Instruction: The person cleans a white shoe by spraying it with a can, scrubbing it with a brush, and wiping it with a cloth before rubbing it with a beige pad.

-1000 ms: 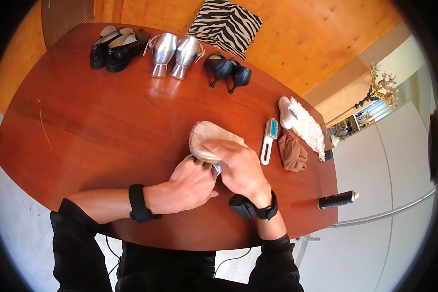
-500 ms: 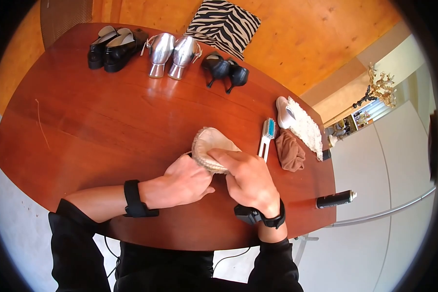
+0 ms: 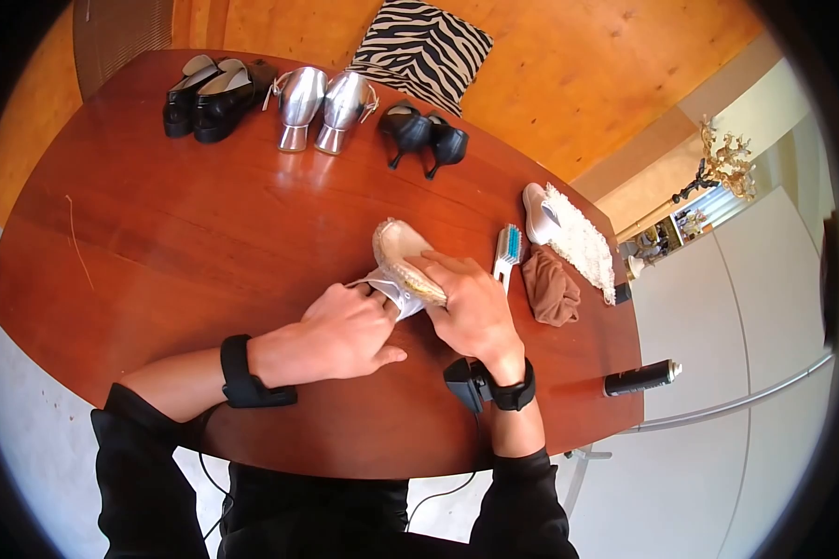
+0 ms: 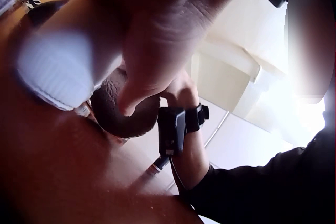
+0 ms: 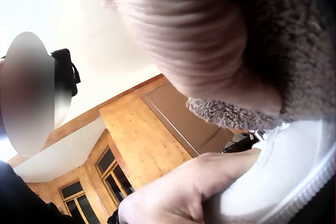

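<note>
My left hand holds a white sneaker over the near part of the table, its fingers at the shoe's opening. In the left wrist view the sneaker's rounded toe and ribbed sole edge show. My right hand grips a beige fleece pad with a smooth back, which lies against the sneaker and covers much of it from above. Seen from the right wrist, the pad's curly grey-brown pile sits right beside the white upper.
To the right lie a white brush with blue bristles, a crumpled brown cloth, another white shoe on a lacy white cloth, and a black spray can. Black loafers, silver heels and black heels line the far edge.
The pad has tilted and turned in my right hand, and more of the white sneaker shows beneath it. My left hand has shifted slightly left and nearer. The other things stay put.
</note>
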The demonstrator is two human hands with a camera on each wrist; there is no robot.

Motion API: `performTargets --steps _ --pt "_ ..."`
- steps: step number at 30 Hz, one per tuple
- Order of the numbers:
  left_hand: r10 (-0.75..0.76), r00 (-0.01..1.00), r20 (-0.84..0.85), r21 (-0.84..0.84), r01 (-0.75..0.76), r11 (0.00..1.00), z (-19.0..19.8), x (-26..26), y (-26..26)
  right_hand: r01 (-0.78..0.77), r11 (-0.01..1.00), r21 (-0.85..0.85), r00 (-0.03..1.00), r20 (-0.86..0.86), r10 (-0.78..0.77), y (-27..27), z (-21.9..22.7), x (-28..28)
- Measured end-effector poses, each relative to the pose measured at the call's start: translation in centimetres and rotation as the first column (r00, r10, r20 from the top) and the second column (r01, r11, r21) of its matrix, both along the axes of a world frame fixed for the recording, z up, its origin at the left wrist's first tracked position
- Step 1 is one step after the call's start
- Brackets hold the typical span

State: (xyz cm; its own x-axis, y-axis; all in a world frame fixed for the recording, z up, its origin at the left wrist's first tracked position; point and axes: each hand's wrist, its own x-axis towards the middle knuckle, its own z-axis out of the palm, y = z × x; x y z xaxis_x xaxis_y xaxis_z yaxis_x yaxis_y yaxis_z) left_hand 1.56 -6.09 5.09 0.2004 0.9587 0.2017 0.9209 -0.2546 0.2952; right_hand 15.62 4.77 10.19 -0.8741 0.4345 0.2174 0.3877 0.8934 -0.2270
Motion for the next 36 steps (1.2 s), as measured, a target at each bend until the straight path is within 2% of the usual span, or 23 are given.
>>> performTargets --steps 1,3,6,8,9,12,14,16,18,20,21,23,24,26,30,33,35,36 --pt "-0.001 1.0 -0.001 0.0 0.001 1.0 0.2 -0.4 0.1 0.01 0.997 0.071 0.999 -0.046 -0.007 0.3 -0.5 0.1" --pt "0.013 0.988 0.154 -0.127 0.006 0.992 0.9 -1.3 0.4 0.037 0.994 0.105 0.997 -0.065 -0.03 1.8 -1.8 0.2" --pt "0.009 0.988 0.157 -0.166 0.017 0.986 1.1 -1.9 0.6 0.076 0.987 0.139 0.992 -0.112 -0.06 3.1 -2.4 0.0" --pt "0.015 0.989 0.145 -0.195 0.014 0.981 1.3 -1.9 0.6 0.121 0.99 0.073 0.992 0.013 -0.123 2.6 -1.7 -0.1" --pt "0.013 0.991 0.135 -0.226 0.018 0.974 1.4 -1.9 0.6 0.092 0.985 0.148 0.996 -0.018 -0.091 2.0 -1.7 0.0" --pt "-0.003 0.987 0.161 -0.181 0.033 0.983 1.7 -2.4 0.6 0.011 0.984 0.175 0.999 -0.041 -0.004 0.0 -0.8 -0.1" --pt "-0.003 0.983 0.184 -0.21 0.042 0.977 1.4 -3.0 0.8 -0.025 0.985 0.172 0.999 -0.036 0.032 -1.4 0.0 -0.1" --pt "-0.013 0.954 0.298 -0.17 0.067 0.983 0.2 -3.6 1.1 -0.106 0.975 0.195 0.992 -0.052 0.118 -2.5 0.5 -0.1" --pt "-0.001 0.959 0.285 -0.194 0.059 0.979 -1.1 -4.1 1.7 -0.11 0.971 0.211 0.99 -0.062 0.126 -2.6 0.4 -0.2" --pt "-0.084 0.942 0.325 -0.031 0.099 0.995 -1.3 -4.4 1.7 -0.102 0.974 0.203 0.986 -0.106 0.126 -2.0 0.0 -0.3" --pt "-0.083 0.942 0.325 -0.03 0.098 0.995 -1.1 -4.5 1.8 -0.103 0.974 0.203 0.986 -0.106 0.126 -1.4 -0.3 -0.4" --pt "-0.01 0.952 0.307 -0.247 0.09 0.965 0.0 -4.8 2.0 -0.033 0.961 0.274 0.99 -0.123 0.069 0.1 -1.1 -0.4" --pt "-0.009 0.952 0.306 -0.246 0.089 0.965 0.5 -4.9 2.0 0.026 0.965 0.262 0.992 -0.122 0.006 0.7 -1.3 -0.4" --pt "0.085 0.955 0.283 -0.403 0.038 0.915 1.1 -5.1 2.0 0.107 0.951 0.292 0.988 -0.141 -0.068 2.4 -2.5 -0.4" --pt "0.058 0.937 0.345 -0.333 0.065 0.941 0.5 -5.5 2.0 0.155 0.946 0.284 0.985 -0.115 -0.127 2.3 -2.6 -0.5" --pt "0.087 0.916 0.392 -0.373 0.072 0.925 0.3 -5.8 2.2 0.048 0.932 0.359 0.996 -0.092 -0.016 0.3 -1.7 -0.8" --pt "-0.039 0.889 0.456 -0.284 0.188 0.94 0.0 -6.2 2.4 -0.033 0.969 0.244 0.994 -0.091 0.057 -1.8 -0.6 -0.9" --pt "-0.039 0.889 0.456 -0.285 0.188 0.94 -0.3 -6.2 2.4 -0.074 0.983 0.168 0.99 -0.102 0.092 -2.6 -0.2 -0.9"
